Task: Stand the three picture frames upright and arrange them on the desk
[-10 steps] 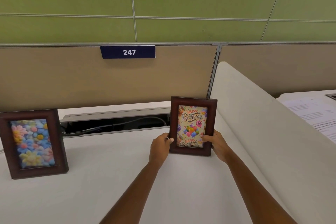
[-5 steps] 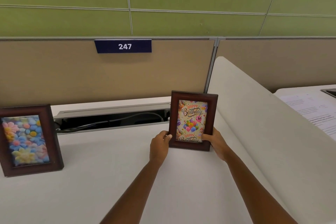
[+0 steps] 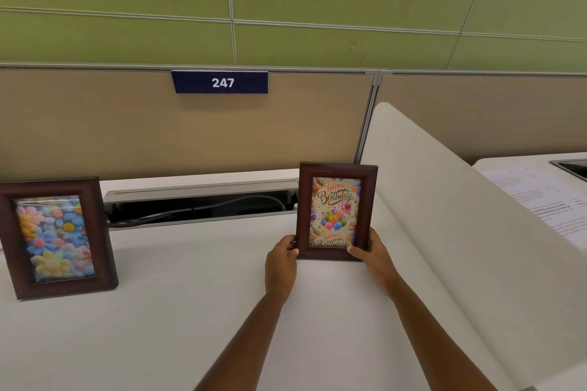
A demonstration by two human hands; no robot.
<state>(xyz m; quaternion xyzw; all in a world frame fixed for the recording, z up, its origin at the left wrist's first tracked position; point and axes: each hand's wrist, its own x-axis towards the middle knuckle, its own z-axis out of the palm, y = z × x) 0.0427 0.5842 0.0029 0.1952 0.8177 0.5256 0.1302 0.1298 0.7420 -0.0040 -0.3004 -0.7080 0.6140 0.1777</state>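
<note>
A dark wooden frame with a birthday balloon picture (image 3: 336,190) stands upright on the white desk (image 3: 190,311), close to the white side divider. My left hand (image 3: 281,263) grips its lower left corner and my right hand (image 3: 371,252) grips its lower right corner. A second dark frame with a flower picture (image 3: 54,238) stands upright at the desk's far left, partly cut off by the image edge. No third frame is in view.
An open cable tray (image 3: 200,206) with wires runs along the back of the desk under the beige partition bearing a "247" sign (image 3: 220,82). The curved white divider (image 3: 460,232) rises on the right; papers (image 3: 546,200) lie on the neighbouring desk beyond it.
The birthday frame stays upright on the desk in both hands, almost unmoved. My view has shifted a little, so the flower frame sits nearer the left edge than a second ago.
</note>
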